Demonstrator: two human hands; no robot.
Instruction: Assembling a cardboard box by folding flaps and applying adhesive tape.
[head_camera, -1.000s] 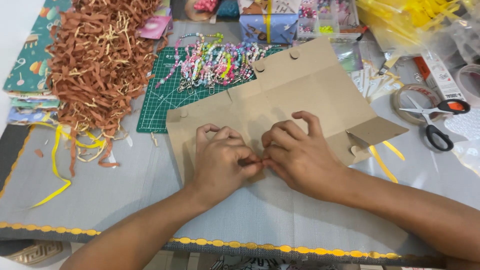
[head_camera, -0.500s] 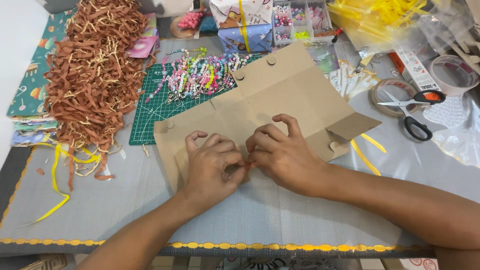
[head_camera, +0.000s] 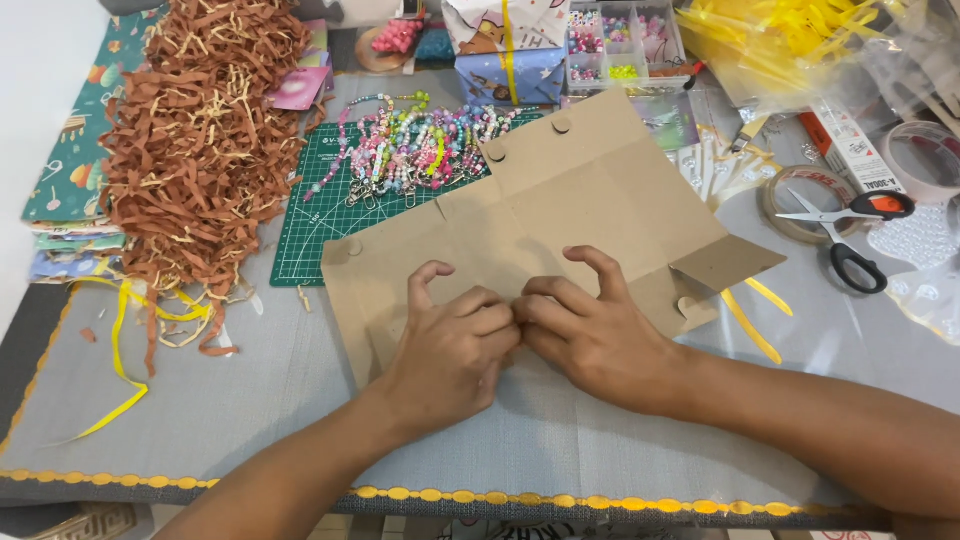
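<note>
hands meet knuckle to knuckle at the middle of the flat brown cardboard sheet (head_camera: 590, 200) lying on my grey worktop (head_camera: 250, 400): left hand (head_camera: 455, 350) and right hand (head_camera: 590, 335) both curl their fingertips down, pinching its near part. green cutting mat (head_camera: 300, 235) and scissors (head_camera: 845, 235) flank it.

cardboard sheet (head_camera: 590, 200) on table (head_camera: 250, 400); shredded paper (head_camera: 200, 140) left, scissors (head_camera: 845, 235) right

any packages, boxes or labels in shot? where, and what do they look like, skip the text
Flat cardboard box blank: centre, plain brown, under both hands.
Gift box: top centre, blue and white cartoon print, yellow ribbon.
Bead organiser box: right of it, clear, compartmented.
Slim carton: far right, white and red, lying flat.
</note>
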